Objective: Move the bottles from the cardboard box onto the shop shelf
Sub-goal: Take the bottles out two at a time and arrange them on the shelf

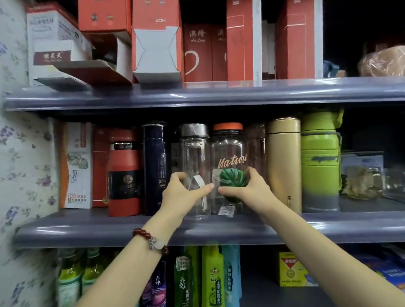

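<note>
My left hand [184, 192] grips the clear steel-capped bottle [195, 170]; my right hand [247, 188] grips the orange-lidded bottle [229, 161]. Both stand upright on the middle shelf [84, 230], touching each other. Risk, as I judge it: smooth, closely packed bottles may knock the gold flask [284, 163] or navy flask [154, 167] over. The cardboard box is out of view. Floral wallpaper [14, 161] bounds the dim shop.
</note>
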A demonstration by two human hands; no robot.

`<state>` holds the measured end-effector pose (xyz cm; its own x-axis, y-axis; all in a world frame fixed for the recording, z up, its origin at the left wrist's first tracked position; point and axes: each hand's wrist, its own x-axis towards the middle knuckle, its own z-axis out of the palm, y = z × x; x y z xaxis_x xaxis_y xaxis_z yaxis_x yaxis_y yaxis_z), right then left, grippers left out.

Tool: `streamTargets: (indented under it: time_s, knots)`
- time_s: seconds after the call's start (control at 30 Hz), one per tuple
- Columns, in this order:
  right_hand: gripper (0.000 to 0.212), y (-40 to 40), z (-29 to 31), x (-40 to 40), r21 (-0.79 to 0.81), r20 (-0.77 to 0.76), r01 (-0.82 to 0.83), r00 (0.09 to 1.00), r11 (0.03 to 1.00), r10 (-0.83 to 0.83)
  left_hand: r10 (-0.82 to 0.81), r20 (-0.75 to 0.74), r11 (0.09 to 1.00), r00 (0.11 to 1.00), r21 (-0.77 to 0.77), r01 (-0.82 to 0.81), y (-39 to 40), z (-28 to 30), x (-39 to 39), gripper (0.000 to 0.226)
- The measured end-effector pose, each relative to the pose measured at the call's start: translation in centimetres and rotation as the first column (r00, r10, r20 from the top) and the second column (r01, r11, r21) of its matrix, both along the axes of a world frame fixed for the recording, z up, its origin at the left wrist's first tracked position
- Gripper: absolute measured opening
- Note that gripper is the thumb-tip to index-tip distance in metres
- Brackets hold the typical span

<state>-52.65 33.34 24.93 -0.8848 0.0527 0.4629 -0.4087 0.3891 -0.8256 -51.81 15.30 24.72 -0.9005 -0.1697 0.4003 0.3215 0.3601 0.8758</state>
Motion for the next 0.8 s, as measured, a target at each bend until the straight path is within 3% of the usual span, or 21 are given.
streamTargets:
  time_s: [0.13, 0.3, 0.43, 0.53, 0.67, 0.8]
  knots:
    - [0.078, 1.0, -0.4, 0.1, -0.036, 0.022, -0.047, 0.999, 0.998, 0.047, -0.164, 0.091, 0.984, 0.982, 0.087, 0.156, -0.2, 0.0, -1.3, 0.095]
    - [0.120, 0.2, -0.5, 0.8, -0.002, 0.004, -0.030, 1.000, 1.000, 0.030, -0.176, 0.142, 0.984, 0.974, -0.009, 0.179, -0.6, 0.4, -1.0, 0.112]
    - [0.106, -0.2, -0.2, 1.3, 0.027, -0.013, 0.061, 0.998, 0.998, -0.061, -0.098, 0.114, 0.992, 0.989, -0.066, 0.106, -0.7, 0.3, -0.8, 0.105]
    - [0.102, 0.0, -0.4, 1.9, 0.043, -0.028, 0.089, 0.996, 0.995, -0.088, -0.230, 0.136, 0.973, 0.964, 0.000, 0.232, -1.5, 0.4, -0.2, 0.119]
    - [0.091, 0.1, -1.0, 2.5, 0.025, -0.078, 0.123, 0.990, 0.992, -0.121, -0.299, 0.155, 0.953, 0.942, 0.007, 0.302, -2.0, 0.0, -0.5, 0.097]
    - [0.096, -0.2, -0.7, 2.8, 0.030, -0.035, 0.127, 0.991, 0.991, -0.126, -0.319, 0.150, 0.945, 0.936, -0.021, 0.326, -1.9, 0.1, -0.6, 0.105]
